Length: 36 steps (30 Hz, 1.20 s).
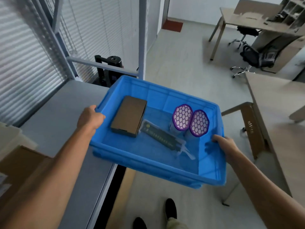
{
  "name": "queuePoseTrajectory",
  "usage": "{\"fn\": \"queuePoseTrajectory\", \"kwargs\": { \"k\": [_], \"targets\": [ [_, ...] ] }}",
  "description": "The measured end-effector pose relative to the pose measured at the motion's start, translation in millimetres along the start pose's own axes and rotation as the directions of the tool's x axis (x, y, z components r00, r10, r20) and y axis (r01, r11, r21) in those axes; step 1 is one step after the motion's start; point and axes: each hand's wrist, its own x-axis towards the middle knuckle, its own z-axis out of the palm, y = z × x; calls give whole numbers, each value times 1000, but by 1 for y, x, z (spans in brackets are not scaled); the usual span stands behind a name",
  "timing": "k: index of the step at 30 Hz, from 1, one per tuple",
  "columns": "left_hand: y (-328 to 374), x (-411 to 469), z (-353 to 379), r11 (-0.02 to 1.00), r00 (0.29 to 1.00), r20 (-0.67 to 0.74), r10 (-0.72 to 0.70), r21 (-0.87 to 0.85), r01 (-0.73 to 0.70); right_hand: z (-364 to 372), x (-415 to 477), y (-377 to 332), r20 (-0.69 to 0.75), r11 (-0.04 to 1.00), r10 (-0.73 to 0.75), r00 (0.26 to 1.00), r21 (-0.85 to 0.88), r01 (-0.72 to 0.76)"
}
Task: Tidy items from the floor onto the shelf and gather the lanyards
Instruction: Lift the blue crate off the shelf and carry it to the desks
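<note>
I hold a blue plastic crate (pixel 153 167) in the air, tilted, partly over the edge of the grey shelf board (pixel 66 113). My left hand (pixel 90 117) grips its left rim and my right hand (pixel 225 146) grips its right rim. Inside lie a dark flat box (pixel 129 115), a long dark item in a clear bag (pixel 163 138) and two purple-rimmed honeycomb filters (pixel 191 120). No lanyards show in this view.
The shelf's grey upright post (pixel 142 37) stands just behind the crate. Cardboard boxes (pixel 18 161) sit on the shelf at the left. A black device (pixel 109 66) stands behind the shelf. Wooden desks (pixel 277 109) and office chairs (pixel 254 58) fill the right side.
</note>
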Motion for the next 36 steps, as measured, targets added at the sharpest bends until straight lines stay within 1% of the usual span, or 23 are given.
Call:
{"fn": "queuePoseTrajectory", "kwargs": {
  "k": [5, 12, 17, 22, 27, 29, 36],
  "targets": [
    [37, -43, 41, 997, 994, 79, 80, -10, -79, -70, -20, 35, -105, 997, 55, 993, 66, -48],
    [92, -118, 116, 981, 962, 194, 194, -27, -193, -184, -55, 100, -272, 986, 109, 956, 155, -69],
    [130, -197, 180, 955, 920, 257, 295, -72, -286, -280, -92, 156, -336, 975, 161, 928, 202, -96],
    [165, -300, 256, 932, 870, 341, 356, -61, -357, -390, -132, 222, -403, 944, 233, 885, 312, -107],
    [198, -413, 334, 917, 815, 428, 391, -107, -384, -505, -169, 292, -479, 914, 335, 812, 374, -156],
    [210, -454, 363, 921, 790, 478, 383, -137, -364, -546, -184, 317, -507, 899, 378, 775, 403, -174],
    [270, -560, 458, 933, 684, 634, 360, -229, -278, -664, -210, 383, -598, 864, 435, 673, 487, -127]
  ]
}}
